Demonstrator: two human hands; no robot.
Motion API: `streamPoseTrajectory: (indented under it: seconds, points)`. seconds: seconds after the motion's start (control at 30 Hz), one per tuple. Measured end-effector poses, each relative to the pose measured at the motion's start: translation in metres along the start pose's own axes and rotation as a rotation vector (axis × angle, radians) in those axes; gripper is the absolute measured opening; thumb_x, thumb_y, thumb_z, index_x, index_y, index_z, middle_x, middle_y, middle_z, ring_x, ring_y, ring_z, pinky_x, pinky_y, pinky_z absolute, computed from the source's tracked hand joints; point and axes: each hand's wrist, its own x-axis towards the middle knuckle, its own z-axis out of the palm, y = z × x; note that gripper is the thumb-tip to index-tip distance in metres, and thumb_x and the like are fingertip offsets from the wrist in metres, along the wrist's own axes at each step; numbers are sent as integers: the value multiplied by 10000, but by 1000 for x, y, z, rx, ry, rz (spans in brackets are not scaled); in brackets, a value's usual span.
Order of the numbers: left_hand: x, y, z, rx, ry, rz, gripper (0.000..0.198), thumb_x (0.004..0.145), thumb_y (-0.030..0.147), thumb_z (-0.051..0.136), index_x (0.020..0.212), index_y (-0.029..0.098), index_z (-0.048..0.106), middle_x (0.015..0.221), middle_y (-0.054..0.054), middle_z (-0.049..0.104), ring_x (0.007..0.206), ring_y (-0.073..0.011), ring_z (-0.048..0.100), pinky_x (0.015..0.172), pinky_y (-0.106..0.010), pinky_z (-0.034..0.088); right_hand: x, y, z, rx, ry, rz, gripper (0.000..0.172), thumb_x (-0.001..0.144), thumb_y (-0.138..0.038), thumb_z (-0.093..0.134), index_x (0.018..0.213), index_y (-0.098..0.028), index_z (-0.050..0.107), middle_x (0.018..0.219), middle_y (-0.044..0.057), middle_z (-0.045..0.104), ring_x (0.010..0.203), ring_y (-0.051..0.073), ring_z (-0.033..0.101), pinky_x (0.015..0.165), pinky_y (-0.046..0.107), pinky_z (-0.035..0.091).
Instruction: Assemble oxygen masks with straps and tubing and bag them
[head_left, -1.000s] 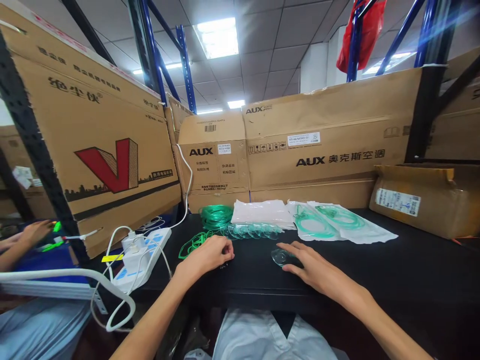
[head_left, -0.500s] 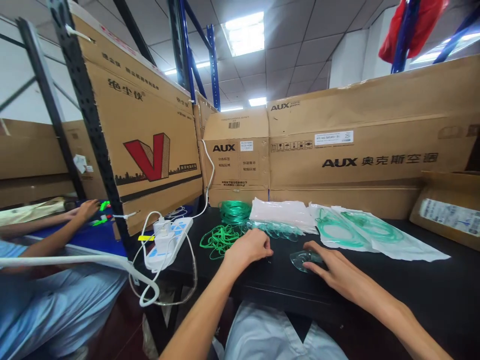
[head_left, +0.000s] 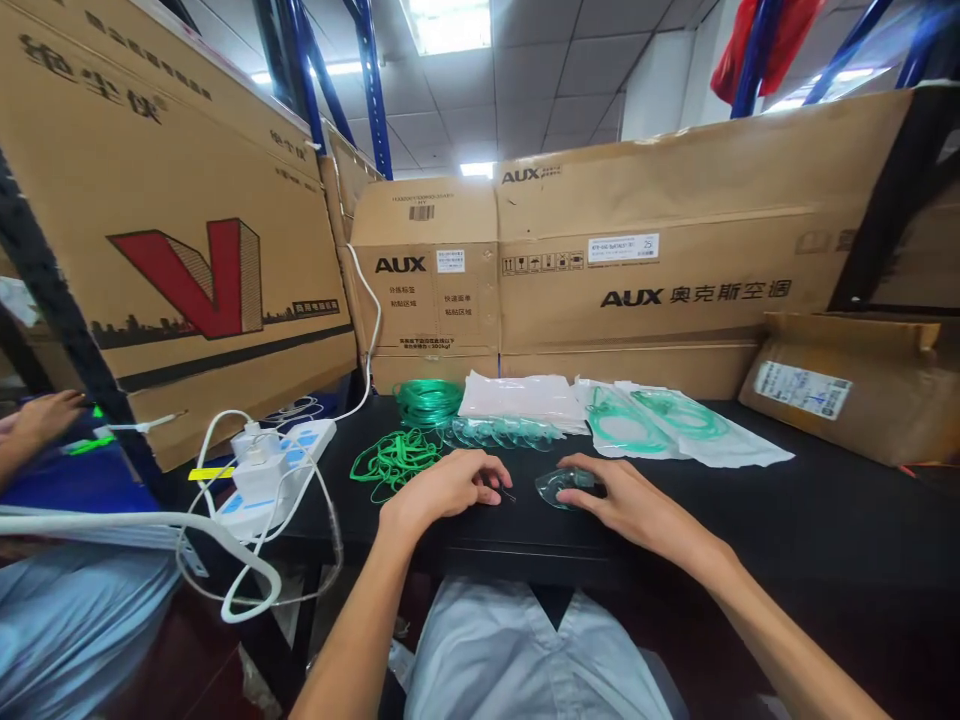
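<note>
My right hand (head_left: 619,495) has its thumb and fingers around a clear green-tinted oxygen mask (head_left: 553,487), which rests on the black table. To the left of it, my left hand (head_left: 457,487) is curled with the fingertips pinched just above the tabletop. A tiny thin piece shows at those fingertips, too small to name. Beside the left hand lies a tangle of green elastic cords (head_left: 397,460). Just beyond both hands a row of clear masks (head_left: 502,433) is nested together. Behind the cords sits a coil of green tubing (head_left: 427,402).
A stack of white bags (head_left: 521,398) and bagged tubing sets (head_left: 694,425) lie at the back. Cardboard panels (head_left: 435,290) wall the table. On the left is a power strip (head_left: 270,490) with loose white cables. An open carton (head_left: 847,400) stands right. A co-worker's hand (head_left: 49,425) shows far left.
The view has swung left and closer, so things sit differently in the picture. My left fingers have loosened from a tighter curl. My right hand stays on the mask.
</note>
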Motion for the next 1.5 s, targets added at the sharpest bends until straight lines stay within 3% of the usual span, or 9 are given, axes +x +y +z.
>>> streamPoseTrajectory:
  seconds: [0.1,0.23,0.4,0.53,0.77,0.9,1.1,1.27,1.5]
  points:
    - [2,-1,3,-2,1,18,137,852,228,678,965,224,755,907,-2,741,849,-161,663,724,-212,467,3,-1,0,6,7,27,452,899,-605,584,1243,-323,663,1159,47,726,1151,303,633,964,407,479]
    - [3,2,6,15,38,51,98,875,231,641,875,223,739,892,-3,720,860,-172,648,745,-228,453,4,-1,4,27,13,29,415,915,-531,593,1261,-313,662,1172,57,723,1145,307,635,959,413,484]
    - [3,19,9,33,114,130,133,942,274,582,938,238,710,981,-6,679,989,-190,611,884,-261,424,3,-3,7,67,8,-5,418,924,-442,609,1322,-320,644,1315,45,687,1274,293,582,1068,418,438]
    - [5,34,14,47,157,225,133,967,264,557,942,238,686,992,4,665,958,-178,602,900,-261,417,2,-5,5,89,2,-21,466,928,-443,612,1367,-288,633,1357,65,672,1299,295,574,1104,425,418]
    - [9,40,22,58,180,266,118,971,248,553,945,233,667,1030,-3,667,1011,-185,607,961,-274,416,1,-15,0,126,3,-31,471,919,-433,633,1353,-250,654,1362,80,674,1295,315,578,1105,432,413]
    - [9,40,21,31,181,227,97,957,298,597,961,245,678,1035,0,682,1030,-200,608,948,-282,419,-3,-25,-5,139,0,-36,432,927,-435,622,1313,-250,681,1311,81,702,1219,319,616,1040,428,446]
    - [10,41,19,-80,191,135,194,902,403,673,1019,249,674,983,10,699,927,-189,632,841,-272,450,-5,-36,-12,177,21,-45,326,943,-404,587,1198,-263,733,1134,29,762,907,232,669,854,362,484]
    - [13,42,18,-115,215,124,250,867,437,703,1037,253,705,981,12,713,879,-181,642,782,-265,462,-2,-39,-13,247,77,-16,327,943,-410,581,1164,-222,732,1083,38,754,870,210,653,831,340,482]
    - [13,41,13,-203,214,109,324,854,501,708,1065,261,756,941,12,734,876,-188,651,816,-269,466,-3,-42,-17,389,37,-69,287,944,-412,594,1121,-232,731,1083,22,743,935,201,680,848,306,515]
